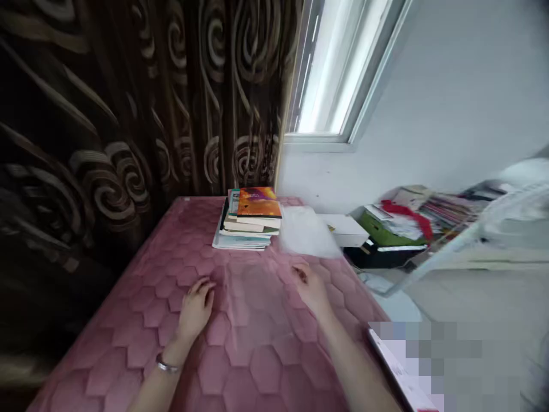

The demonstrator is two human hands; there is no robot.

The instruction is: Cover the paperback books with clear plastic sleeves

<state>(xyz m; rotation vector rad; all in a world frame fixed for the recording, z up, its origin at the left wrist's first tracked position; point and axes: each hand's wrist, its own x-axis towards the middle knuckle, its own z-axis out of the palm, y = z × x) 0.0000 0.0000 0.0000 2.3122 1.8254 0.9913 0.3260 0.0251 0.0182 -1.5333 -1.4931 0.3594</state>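
Note:
A thin, see-through plastic sheet or bag (pixel 257 303) lies on the pink hexagon-patterned tabletop (pixel 238 383), between my two hands. My left hand (pixel 197 303), with a silver bracelet at the wrist, is just left of the plastic; its fingers are loosely bent and a little apart. To the right of the sheet, my right hand (pixel 307 284) has its fingers curled in toward the thumb. Whether those fingertips pinch the plastic's edge is too blurred to see. Beyond the hands sits a stack of books (pixel 251 226), topped by an orange and purple book (pixel 259 201).
White translucent plastic (pixel 306 232) lies right of the books, beside a white box (pixel 343 230). A dark curtain (pixel 171 103) hangs along the left. Papers and a red cloth (pixel 409 216) are piled at right. A flat dark-edged object (pixel 397 360) is near the table's right edge.

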